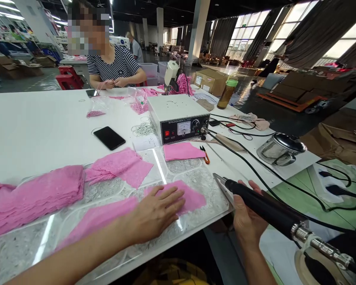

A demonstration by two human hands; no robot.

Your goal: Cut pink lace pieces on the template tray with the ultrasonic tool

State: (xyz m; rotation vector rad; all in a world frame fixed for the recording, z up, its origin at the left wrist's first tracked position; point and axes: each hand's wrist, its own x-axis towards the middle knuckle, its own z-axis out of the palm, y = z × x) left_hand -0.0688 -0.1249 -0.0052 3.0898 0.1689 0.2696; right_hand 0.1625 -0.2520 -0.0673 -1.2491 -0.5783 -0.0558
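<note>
My left hand (160, 211) lies flat, fingers stretched out, on a pink fabric piece (192, 198) over a grey marbled mat (207, 178). In my right hand (249, 221) is a black corded ultrasonic handpiece (258, 202), its narrow metal tip pointing left beyond the fabric's right edge. Another pink piece (101, 213) runs partly under my left forearm. To the left, a thick stack of pink fabric (56, 190) and a looser pile (121, 166) rest on the mat. A folded pink piece (184, 151) lies by orange-handled thread snips (206, 154).
A white control box (178, 118) with a gauge stands mid-table, black cables running right. Around it are a phone (109, 137), elastic loops (144, 128), a metal pot (280, 148), a bottle (227, 95) and a carton (210, 81). A person in a striped top (115, 65) works opposite.
</note>
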